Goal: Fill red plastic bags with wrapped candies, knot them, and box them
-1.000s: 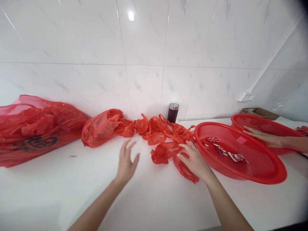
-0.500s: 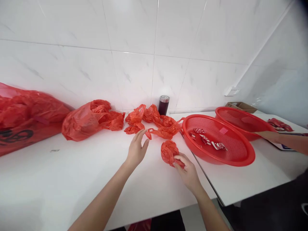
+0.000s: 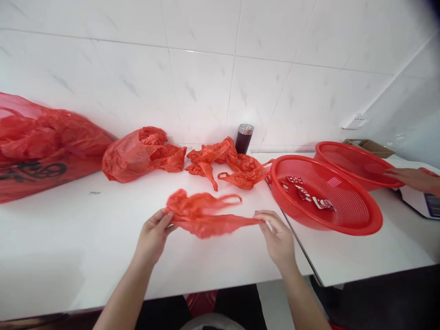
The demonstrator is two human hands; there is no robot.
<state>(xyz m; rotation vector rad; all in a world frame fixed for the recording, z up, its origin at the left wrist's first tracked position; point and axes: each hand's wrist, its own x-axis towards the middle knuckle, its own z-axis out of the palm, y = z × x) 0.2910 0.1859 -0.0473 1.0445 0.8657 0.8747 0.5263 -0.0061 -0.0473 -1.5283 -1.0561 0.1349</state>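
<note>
A thin red plastic bag [image 3: 209,222] is stretched sideways above the white table, slightly blurred by motion. My left hand [image 3: 154,233] pinches its bunched left end between thumb and fingers. One handle of the bag is pinched at the right by my right hand [image 3: 277,236], while the other handle loop hangs loose in between. Behind it, several crumpled red plastic bags [image 3: 245,172] lie along the wall. A fuller red bag [image 3: 129,158] rests to their left.
Small red-and-white packets [image 3: 304,193] lie in a red plastic colander [image 3: 330,224]; a second colander [image 3: 357,160] stands behind it. A co-worker's hand [image 3: 414,178] reaches over its rim. A dark tumbler [image 3: 244,140] stands by the wall. A large red bag [image 3: 44,151] fills the far left.
The balled-up red bag in my right hand is now pulled out lengthwise. My left hand, empty before, has taken hold of its other end. The co-worker's hand has shifted right.
</note>
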